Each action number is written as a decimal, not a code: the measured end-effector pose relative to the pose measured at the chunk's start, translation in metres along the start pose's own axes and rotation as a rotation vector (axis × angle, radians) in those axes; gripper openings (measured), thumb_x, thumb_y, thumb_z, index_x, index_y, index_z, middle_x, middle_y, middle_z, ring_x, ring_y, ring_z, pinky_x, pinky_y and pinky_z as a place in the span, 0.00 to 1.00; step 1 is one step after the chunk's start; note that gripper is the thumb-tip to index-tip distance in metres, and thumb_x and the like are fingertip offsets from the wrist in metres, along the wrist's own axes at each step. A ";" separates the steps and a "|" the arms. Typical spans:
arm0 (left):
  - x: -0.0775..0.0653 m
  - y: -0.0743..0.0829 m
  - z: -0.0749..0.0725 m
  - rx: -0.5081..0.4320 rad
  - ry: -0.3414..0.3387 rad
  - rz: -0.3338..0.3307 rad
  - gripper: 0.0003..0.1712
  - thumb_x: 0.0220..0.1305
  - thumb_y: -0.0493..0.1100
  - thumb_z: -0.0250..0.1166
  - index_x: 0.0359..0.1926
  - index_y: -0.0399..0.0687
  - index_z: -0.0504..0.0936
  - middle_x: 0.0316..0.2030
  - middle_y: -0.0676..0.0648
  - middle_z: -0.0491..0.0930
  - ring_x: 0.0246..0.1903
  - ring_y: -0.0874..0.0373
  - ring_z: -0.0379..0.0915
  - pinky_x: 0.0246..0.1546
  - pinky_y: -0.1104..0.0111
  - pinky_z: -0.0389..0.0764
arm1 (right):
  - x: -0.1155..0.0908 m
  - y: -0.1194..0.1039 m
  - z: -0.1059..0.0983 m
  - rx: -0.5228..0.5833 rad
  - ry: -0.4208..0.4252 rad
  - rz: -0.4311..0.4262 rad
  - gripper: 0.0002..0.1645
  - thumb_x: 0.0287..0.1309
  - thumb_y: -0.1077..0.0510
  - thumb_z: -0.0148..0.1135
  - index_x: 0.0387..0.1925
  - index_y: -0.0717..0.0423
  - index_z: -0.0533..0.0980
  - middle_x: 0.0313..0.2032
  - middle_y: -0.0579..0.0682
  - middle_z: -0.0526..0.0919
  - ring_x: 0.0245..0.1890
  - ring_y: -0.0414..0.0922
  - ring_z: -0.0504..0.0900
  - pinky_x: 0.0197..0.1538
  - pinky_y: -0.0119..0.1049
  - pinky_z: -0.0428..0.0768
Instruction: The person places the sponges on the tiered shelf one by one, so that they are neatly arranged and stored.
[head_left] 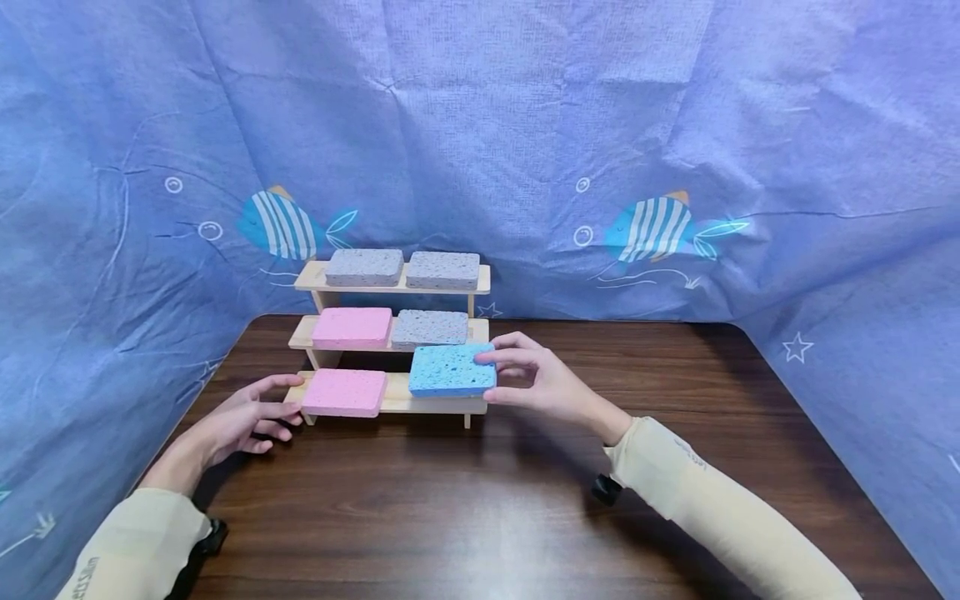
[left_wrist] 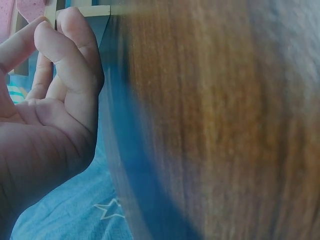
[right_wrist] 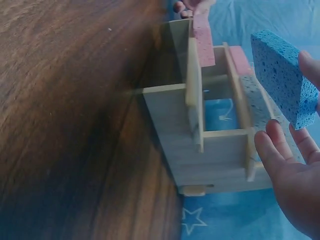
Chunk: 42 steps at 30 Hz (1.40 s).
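A blue sponge [head_left: 452,370] is pinched at its right end by my right hand [head_left: 543,379]. It is held above the right part of the bottom tier of a three-tier wooden stand [head_left: 397,403]; in the right wrist view the blue sponge [right_wrist: 282,75] is clear of the boards. My left hand [head_left: 240,421] holds the left end of the bottom board between thumb and fingertips, beside a pink sponge [head_left: 344,392]. Another pink sponge [head_left: 352,327] and a grey sponge [head_left: 430,328] lie on the middle tier. Two grey sponges, left [head_left: 364,267] and right [head_left: 442,269], lie on top.
The stand rests towards the back of a dark wood-grain table [head_left: 480,508]. Blue cloth [head_left: 480,125] printed with fish hangs behind the table and along both sides.
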<state>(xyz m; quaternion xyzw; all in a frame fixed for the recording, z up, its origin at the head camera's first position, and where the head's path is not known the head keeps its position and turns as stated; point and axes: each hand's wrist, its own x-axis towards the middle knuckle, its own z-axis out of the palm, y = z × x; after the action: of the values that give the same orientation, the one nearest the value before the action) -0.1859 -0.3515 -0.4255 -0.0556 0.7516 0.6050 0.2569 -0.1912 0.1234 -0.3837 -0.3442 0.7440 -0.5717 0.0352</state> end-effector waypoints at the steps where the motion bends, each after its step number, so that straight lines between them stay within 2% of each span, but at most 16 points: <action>1: 0.000 0.000 0.000 0.000 0.001 0.000 0.34 0.70 0.48 0.67 0.71 0.60 0.60 0.39 0.48 0.84 0.31 0.57 0.82 0.24 0.67 0.82 | 0.001 0.002 0.002 -0.006 -0.006 -0.001 0.27 0.55 0.64 0.76 0.57 0.55 0.82 0.58 0.52 0.72 0.51 0.49 0.81 0.58 0.57 0.78; 6: 0.000 -0.001 0.000 -0.001 0.002 -0.002 0.35 0.70 0.48 0.67 0.71 0.60 0.60 0.39 0.48 0.84 0.31 0.57 0.83 0.24 0.67 0.82 | 0.004 0.010 0.012 -0.046 -0.014 -0.014 0.26 0.55 0.63 0.76 0.57 0.55 0.82 0.58 0.52 0.72 0.49 0.48 0.80 0.57 0.58 0.78; 14: 0.001 0.001 0.000 0.003 0.006 -0.008 0.36 0.70 0.48 0.67 0.71 0.59 0.60 0.39 0.48 0.83 0.31 0.56 0.82 0.25 0.67 0.82 | 0.007 0.018 0.024 -0.134 -0.035 -0.023 0.26 0.55 0.61 0.78 0.56 0.55 0.83 0.57 0.52 0.73 0.48 0.45 0.80 0.54 0.46 0.82; 19: 0.001 0.000 0.000 0.006 0.001 -0.008 0.36 0.69 0.48 0.67 0.72 0.58 0.59 0.40 0.48 0.84 0.31 0.56 0.83 0.25 0.67 0.82 | 0.008 0.027 0.028 -0.154 -0.073 0.030 0.27 0.56 0.56 0.77 0.58 0.52 0.82 0.58 0.50 0.73 0.46 0.43 0.83 0.53 0.41 0.83; 24: 0.001 -0.001 -0.002 -0.001 -0.004 -0.019 0.35 0.69 0.49 0.67 0.71 0.60 0.60 0.40 0.48 0.84 0.31 0.56 0.83 0.25 0.66 0.83 | 0.007 0.034 0.029 -0.222 -0.097 0.082 0.28 0.58 0.52 0.76 0.60 0.48 0.81 0.60 0.49 0.73 0.48 0.40 0.83 0.55 0.36 0.81; 32: 0.000 0.001 -0.002 -0.016 -0.006 -0.007 0.29 0.69 0.47 0.67 0.66 0.66 0.65 0.40 0.48 0.84 0.31 0.56 0.83 0.25 0.66 0.83 | 0.007 0.034 0.031 -0.322 -0.099 0.067 0.29 0.57 0.51 0.77 0.59 0.49 0.81 0.59 0.53 0.76 0.49 0.44 0.84 0.55 0.41 0.81; 42: -0.001 0.002 -0.001 -0.014 -0.010 -0.012 0.30 0.69 0.48 0.67 0.67 0.64 0.64 0.40 0.48 0.84 0.31 0.56 0.83 0.25 0.67 0.82 | 0.007 0.035 0.032 -0.318 -0.090 0.060 0.29 0.54 0.56 0.79 0.58 0.54 0.82 0.60 0.53 0.74 0.48 0.45 0.85 0.55 0.41 0.81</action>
<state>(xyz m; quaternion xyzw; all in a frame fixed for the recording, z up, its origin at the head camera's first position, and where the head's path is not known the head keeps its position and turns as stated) -0.1858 -0.3519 -0.4227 -0.0589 0.7458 0.6089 0.2638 -0.1982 0.0969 -0.4230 -0.3484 0.8326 -0.4294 0.0306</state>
